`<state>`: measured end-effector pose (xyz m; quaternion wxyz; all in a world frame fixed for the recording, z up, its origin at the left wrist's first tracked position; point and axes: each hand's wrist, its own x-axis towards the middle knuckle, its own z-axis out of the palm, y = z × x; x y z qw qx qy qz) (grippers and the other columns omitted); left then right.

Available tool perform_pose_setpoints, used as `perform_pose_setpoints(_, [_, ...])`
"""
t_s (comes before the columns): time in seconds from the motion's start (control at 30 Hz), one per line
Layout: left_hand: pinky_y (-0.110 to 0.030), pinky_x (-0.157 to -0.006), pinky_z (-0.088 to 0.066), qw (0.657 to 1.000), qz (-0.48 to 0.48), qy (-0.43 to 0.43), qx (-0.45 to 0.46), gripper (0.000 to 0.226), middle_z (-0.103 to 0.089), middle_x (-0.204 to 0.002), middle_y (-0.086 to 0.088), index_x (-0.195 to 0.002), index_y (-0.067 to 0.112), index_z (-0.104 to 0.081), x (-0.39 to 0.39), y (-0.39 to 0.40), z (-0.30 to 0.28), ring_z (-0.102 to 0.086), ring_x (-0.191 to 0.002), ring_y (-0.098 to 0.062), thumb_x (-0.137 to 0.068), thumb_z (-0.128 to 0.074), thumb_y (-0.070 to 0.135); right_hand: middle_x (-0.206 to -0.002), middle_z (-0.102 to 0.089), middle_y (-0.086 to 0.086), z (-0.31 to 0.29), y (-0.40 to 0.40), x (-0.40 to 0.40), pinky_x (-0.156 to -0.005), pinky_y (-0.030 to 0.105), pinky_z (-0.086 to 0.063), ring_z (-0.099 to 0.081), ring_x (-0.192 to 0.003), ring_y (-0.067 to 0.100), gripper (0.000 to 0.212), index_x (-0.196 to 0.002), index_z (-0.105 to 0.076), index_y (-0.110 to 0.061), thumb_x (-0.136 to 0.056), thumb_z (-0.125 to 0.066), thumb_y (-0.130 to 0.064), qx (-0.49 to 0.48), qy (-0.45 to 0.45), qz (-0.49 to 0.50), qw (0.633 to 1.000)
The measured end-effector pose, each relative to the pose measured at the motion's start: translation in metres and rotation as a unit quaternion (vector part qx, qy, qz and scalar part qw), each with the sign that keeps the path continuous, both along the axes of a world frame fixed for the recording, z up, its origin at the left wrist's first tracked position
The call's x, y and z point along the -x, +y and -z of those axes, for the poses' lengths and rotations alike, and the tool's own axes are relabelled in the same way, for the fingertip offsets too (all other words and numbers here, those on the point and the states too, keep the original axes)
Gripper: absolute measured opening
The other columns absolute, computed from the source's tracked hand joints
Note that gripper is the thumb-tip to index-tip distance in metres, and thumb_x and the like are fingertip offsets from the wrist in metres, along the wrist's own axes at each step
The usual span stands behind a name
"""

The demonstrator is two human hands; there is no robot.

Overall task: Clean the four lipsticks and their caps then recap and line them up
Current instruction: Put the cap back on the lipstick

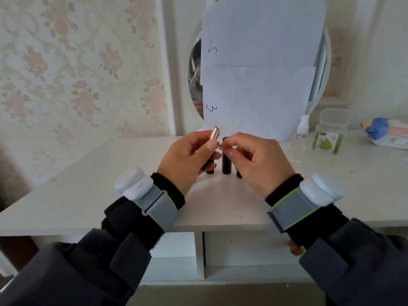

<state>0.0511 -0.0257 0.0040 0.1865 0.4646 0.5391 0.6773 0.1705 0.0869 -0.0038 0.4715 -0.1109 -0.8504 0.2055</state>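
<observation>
My left hand (187, 157) grips an uncapped lipstick (214, 133), its silver tube tilted up and a red tip showing at the top. My right hand (256, 160) pinches a thin stick, probably a cotton swab (219, 147), whose end meets the lower part of the silver tube. Behind my hands, black lipsticks stand on the white dresser top (110, 173): one upright in the middle (226, 161), and two more whose bases peek out at the left (209, 171) and right (239, 174). Whether they are capped is hidden.
A clear spray bottle (300, 140) and a clear plastic box with a green label (330, 133) stand at the right. A wipes pack (388, 133) lies at the far right. A round mirror (194, 69) covered by white paper (260, 62) stands behind.
</observation>
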Motion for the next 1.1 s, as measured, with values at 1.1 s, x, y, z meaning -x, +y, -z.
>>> perform_pose_setpoints(1.1, [-0.042, -0.08, -0.057, 0.959, -0.283, 0.034, 0.001, 0.011, -0.075, -0.092, 0.0, -0.099, 0.021, -0.062, 0.05, -0.035, 0.004, -0.072, -0.089, -0.022, -0.09, -0.065, 0.018, -0.06, -0.063, 0.001, 0.0, -0.001, 0.0, -0.062, 0.033, -0.05, -0.056, -0.055, 0.016, 0.01, -0.086, -0.058, -0.022, -0.093, -0.056, -0.015, 0.059, -0.019, -0.012, 0.998])
